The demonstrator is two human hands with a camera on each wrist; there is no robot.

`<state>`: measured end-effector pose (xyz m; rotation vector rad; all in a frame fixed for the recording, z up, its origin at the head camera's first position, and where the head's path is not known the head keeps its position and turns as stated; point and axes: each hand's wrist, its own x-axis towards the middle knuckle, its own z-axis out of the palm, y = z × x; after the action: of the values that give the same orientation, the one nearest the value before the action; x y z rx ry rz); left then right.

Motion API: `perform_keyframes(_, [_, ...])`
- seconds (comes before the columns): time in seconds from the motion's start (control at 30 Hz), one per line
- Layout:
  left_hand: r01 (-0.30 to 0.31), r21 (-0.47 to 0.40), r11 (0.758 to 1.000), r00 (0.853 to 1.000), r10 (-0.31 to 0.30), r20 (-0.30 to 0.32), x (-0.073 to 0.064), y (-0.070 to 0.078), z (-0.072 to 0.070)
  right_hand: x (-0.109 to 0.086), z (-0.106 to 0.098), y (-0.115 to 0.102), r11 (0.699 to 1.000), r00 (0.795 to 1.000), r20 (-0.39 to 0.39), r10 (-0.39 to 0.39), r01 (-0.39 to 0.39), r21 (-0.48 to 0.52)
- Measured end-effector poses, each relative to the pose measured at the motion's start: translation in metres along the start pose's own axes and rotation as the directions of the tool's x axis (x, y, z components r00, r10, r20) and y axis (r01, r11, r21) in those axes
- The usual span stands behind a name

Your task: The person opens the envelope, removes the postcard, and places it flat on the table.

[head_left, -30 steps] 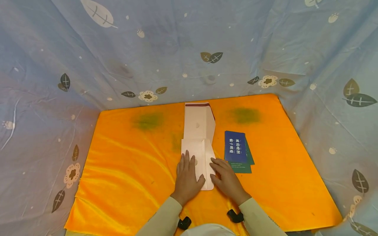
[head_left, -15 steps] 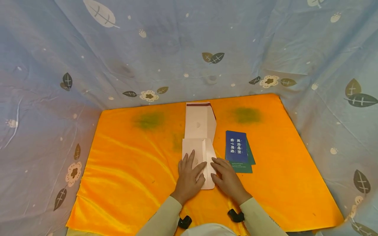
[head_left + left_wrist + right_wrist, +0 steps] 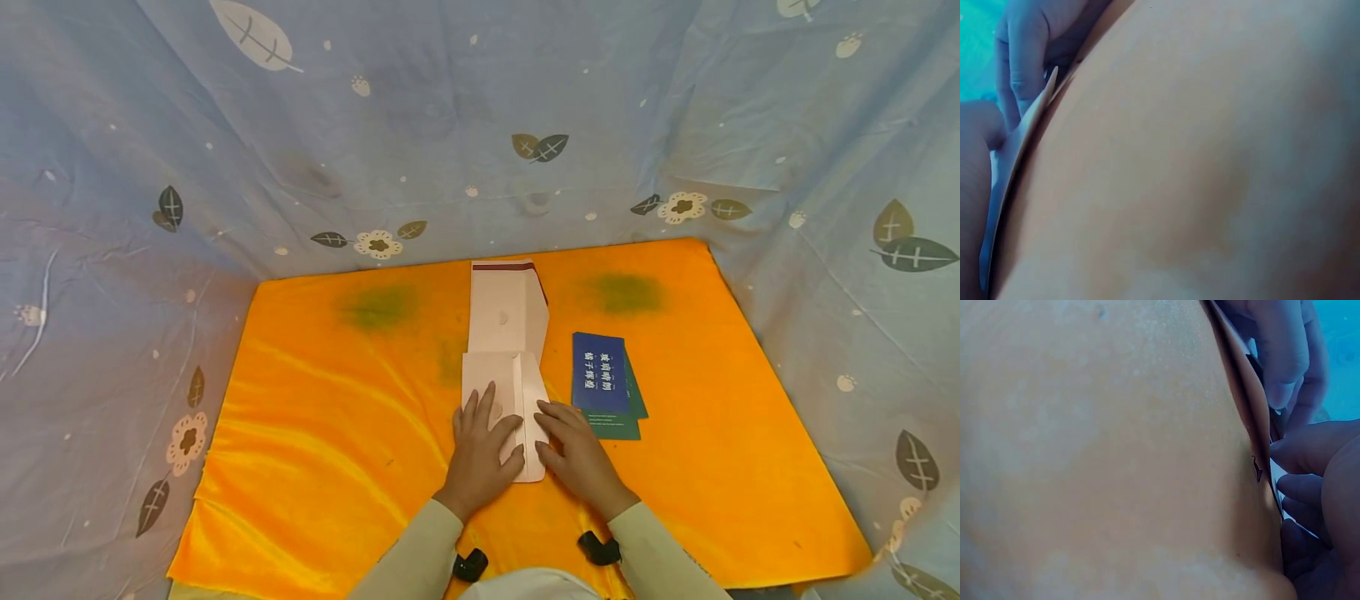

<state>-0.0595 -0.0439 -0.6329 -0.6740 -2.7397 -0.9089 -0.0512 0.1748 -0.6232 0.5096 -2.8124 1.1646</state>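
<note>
In the head view a pale pink envelope (image 3: 487, 375) lies lengthwise before the person, its flap spread to the right. My left hand (image 3: 476, 462) rests on its body, fingers extended, with index finger and thumb near the flap's crease. At the flap's outer edge, my right hand (image 3: 581, 458) touches the paper with bent fingers. A second pale envelope (image 3: 491, 292) with a dark red strip lies beyond, its near end overlapped by the first. The left wrist view catches the envelope's edge (image 3: 1007, 169) below the fingers; in the right wrist view, fingers (image 3: 1285, 344) meet at the paper's edge.
Right of the envelopes, a blue card (image 3: 598, 367) with white characters lies over green cards (image 3: 615, 428). An orange cloth (image 3: 330, 400) covers the table, wrinkled at left. Leaf-patterned blue curtains (image 3: 420, 125) enclose the back and sides.
My left hand's index finger and thumb have shifted right, towards the flap's crease. The right hand and both envelopes stay where they were.
</note>
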Motion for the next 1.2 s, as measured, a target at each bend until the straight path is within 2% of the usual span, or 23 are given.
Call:
perform_keyframes(0.3, [0.029,-0.065,0.997,1.0,-0.029,-0.011,-0.0026,-0.0019,0.0002,0.0005,-0.0001,-0.0014,1.0,1.0,0.008,0.025,-0.025,0.016])
perform_keyframes(0.53, [-0.019,-0.065,0.998,0.998,0.015,-0.065,-0.0023,-0.0036,0.0012,0.0009,0.0002,-0.0012,1.0,1.0,-0.004,0.007,-0.007,0.026])
perform_keyframes(0.63, [-0.02,-0.067,0.998,0.998,0.016,-0.068,-0.0023,-0.0045,0.0018,0.0014,0.0008,-0.0003,1.0,1.0,-0.011,-0.011,0.011,0.027])
perform_keyframes(0.9, [0.01,-0.094,0.996,1.0,-0.012,-0.029,-0.0028,-0.0049,0.0008,0.0032,-0.0005,-0.0026,0.997,0.997,-0.003,-0.075,0.075,-0.009])
perform_keyframes(1.2, [0.003,-0.099,0.995,0.999,-0.008,-0.043,-0.003,-0.0053,0.0005,0.0051,0.0021,-0.0022,0.988,0.991,0.035,-0.127,0.129,-0.086])
